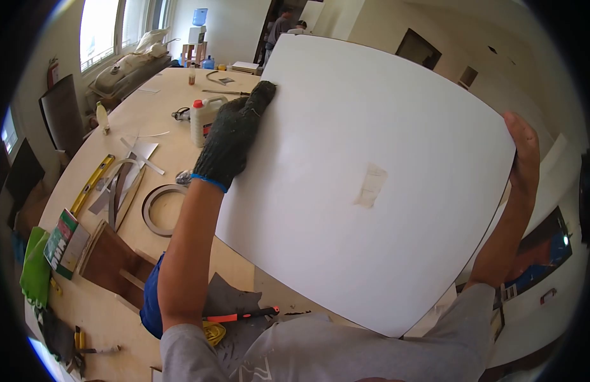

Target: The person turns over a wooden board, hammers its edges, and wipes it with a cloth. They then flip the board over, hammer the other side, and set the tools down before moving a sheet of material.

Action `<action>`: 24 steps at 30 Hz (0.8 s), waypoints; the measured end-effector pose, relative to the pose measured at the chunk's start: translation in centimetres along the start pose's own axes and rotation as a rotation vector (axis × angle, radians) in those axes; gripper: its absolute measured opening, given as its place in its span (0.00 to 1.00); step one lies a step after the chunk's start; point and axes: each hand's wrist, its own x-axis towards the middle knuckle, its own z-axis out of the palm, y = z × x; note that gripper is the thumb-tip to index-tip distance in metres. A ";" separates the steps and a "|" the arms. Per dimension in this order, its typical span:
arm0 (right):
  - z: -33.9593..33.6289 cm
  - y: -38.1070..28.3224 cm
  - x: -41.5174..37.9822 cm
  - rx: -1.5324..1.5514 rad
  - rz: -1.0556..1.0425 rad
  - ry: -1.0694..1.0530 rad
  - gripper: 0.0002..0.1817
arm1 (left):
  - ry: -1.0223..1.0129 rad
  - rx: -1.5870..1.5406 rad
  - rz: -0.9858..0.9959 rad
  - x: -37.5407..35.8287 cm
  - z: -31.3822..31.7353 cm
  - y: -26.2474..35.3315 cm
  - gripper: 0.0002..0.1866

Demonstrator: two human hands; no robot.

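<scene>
A large white panel [320, 140] fills the middle of the head view, held up and tilted in front of my chest. A small piece of tan tape [371, 186] sticks to its face. My left hand [234, 134], in a dark knitted glove with a blue cuff, is closed on the panel's left edge. Bare, my right hand [524, 149] grips the right edge near the upper right corner, its fingers partly hidden behind the panel.
A wooden table [135, 216] carries a white jug with red cap [198, 124], a roll of edge band [148, 216], a yellow level [93, 183], a wooden box [113, 261], and an orange-black tool [241, 314]. People [282, 27] stand at the back.
</scene>
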 end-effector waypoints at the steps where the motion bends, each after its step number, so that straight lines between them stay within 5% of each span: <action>1: 0.0 0.3 0.2 -0.001 -0.009 0.003 0.14 | 0.012 -0.021 -0.003 0.1 0.0 -0.2 0.35; 11: 0.8 2.1 1.2 0.138 -0.018 -0.006 0.14 | 0.148 0.159 -0.108 -1.4 0.0 1.7 0.36; 16: 1.3 3.1 2.0 0.187 -0.020 -0.029 0.14 | 0.168 0.105 -0.067 -1.8 0.4 1.4 0.28; 24: 2.5 3.2 2.6 0.201 0.014 -0.085 0.15 | 0.247 0.222 -0.070 -1.2 -0.8 -0.3 0.38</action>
